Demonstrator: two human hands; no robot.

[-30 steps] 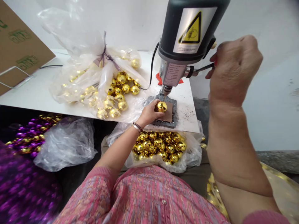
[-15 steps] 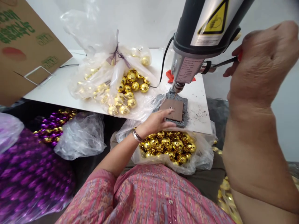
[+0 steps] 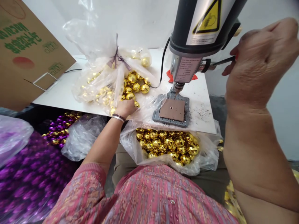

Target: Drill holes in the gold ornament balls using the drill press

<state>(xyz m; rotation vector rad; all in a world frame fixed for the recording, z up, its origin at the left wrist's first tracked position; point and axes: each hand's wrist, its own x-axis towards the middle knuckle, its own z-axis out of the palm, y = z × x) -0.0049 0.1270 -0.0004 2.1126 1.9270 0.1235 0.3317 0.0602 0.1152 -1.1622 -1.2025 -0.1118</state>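
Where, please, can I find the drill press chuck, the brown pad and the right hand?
Drill press chuck [image 3: 177, 87], head view, its lower end.
Brown pad [image 3: 176, 112], head view, beside its hole.
Right hand [image 3: 261, 62], head view, back of the hand.

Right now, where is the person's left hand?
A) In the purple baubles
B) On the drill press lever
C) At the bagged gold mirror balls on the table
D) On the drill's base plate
C: the left hand lies against the gold mirror balls in the clear plastic bag.
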